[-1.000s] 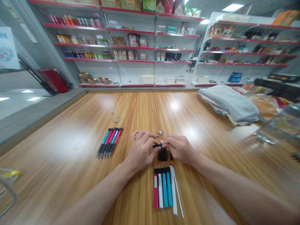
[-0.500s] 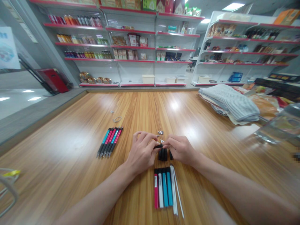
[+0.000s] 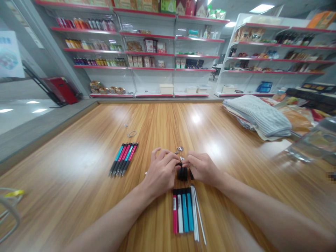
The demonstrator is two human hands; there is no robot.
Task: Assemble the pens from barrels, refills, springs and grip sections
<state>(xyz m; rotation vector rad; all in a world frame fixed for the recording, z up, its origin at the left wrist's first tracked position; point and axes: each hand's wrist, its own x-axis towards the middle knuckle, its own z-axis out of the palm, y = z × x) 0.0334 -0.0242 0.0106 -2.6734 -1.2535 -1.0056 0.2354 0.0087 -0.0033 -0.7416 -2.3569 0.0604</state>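
My left hand is closed around a black rubber pen grip, mostly covered by its fingers. My right hand pinches at the grip's right end; its fingertips nearly touch the left ones. Directly below lie several more black grips, partly hidden. Small silver pen tips rest just beyond the hands. A small shiny bit peeks out left of my left hand. Nearer me are pink, white and blue pen barrels in a row, with thin white refills at their right.
Several assembled pens lie side by side on the left of the wooden table. Beyond them are a cable loop and a small metal piece. Folded striped cloth and a clear container occupy the right side.
The black grip, plainly visible between both hands before, is now mostly hidden as the hands have drawn closer. A shiny bit now shows left of my left hand.
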